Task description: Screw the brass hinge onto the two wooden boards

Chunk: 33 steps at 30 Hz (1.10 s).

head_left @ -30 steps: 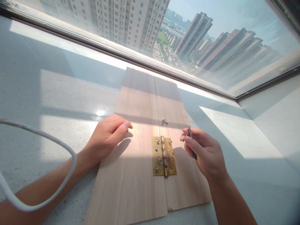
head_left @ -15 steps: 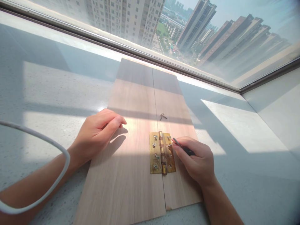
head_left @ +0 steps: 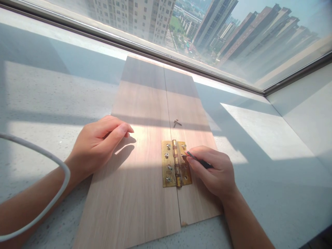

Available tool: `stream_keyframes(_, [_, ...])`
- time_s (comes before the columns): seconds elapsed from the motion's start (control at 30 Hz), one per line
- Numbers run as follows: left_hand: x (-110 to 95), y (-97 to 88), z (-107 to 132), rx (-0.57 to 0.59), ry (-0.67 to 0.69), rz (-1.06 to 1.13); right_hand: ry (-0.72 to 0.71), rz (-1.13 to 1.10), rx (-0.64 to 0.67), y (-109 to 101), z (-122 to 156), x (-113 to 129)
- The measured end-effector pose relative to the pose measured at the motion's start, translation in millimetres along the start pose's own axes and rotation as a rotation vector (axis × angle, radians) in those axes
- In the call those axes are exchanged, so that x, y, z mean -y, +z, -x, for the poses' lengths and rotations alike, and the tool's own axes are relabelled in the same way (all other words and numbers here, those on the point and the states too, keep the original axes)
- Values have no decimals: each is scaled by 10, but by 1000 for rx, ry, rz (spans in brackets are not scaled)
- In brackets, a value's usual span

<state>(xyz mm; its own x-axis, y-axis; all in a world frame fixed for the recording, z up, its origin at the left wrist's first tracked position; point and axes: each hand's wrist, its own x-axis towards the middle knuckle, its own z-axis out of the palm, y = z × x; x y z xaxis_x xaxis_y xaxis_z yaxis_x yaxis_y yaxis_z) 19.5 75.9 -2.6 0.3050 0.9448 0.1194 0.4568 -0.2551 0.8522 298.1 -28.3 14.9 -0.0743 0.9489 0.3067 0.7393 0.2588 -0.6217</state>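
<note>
My right hand [head_left: 214,169] pinches slim black tweezers [head_left: 199,160], their tip at a small screw [head_left: 183,155] over the right leaf of a brass hinge [head_left: 176,164]. The hinge lies open across the seam between two pale wooden boards [head_left: 135,200]. Several screws stand in the holes of its left leaf, and another screw [head_left: 184,146] is at the top hole of the right leaf. My left hand [head_left: 95,143] rests at the left board's edge, fingers curled together, with nothing visible in them.
A few loose screws [head_left: 177,122] lie on the boards beyond the hinge. A white cable [head_left: 66,173] loops across my left forearm. The boards rest on a speckled white sill [head_left: 46,93] below a window frame [head_left: 223,79], with tall buildings outside.
The tweezers' tip and the screw have come down closer to the second hole of the hinge's right leaf. My left hand stays curled, and the whole view has shifted slightly.
</note>
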Motion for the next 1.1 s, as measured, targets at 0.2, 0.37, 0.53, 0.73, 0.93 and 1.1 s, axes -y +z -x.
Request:
stream_keyframes(0.2, [11, 7, -13, -3, 2, -3, -34, -1, 1, 2, -1, -16])
stream_keyframes(0.37, [35, 9, -12, -3, -3, -4, -27, 25, 7, 30, -7, -26])
stream_keyframes(0.53, [35, 19, -14, -4, 4, 4, 57, 84, -17, 36, 1, -13])
stream_keyframes(0.73, [22, 13, -22, 3, 20, -16, -2, 6, 44, -8, 32, -38])
stream_keyframes(0.93, [33, 16, -17, 7, 21, 1, -40, -19, 51, 40, 8, -11])
stream_keyframes(1.1, [34, 21, -17, 6, 46, -5, 1, 20, 42, 30, 3, -13])
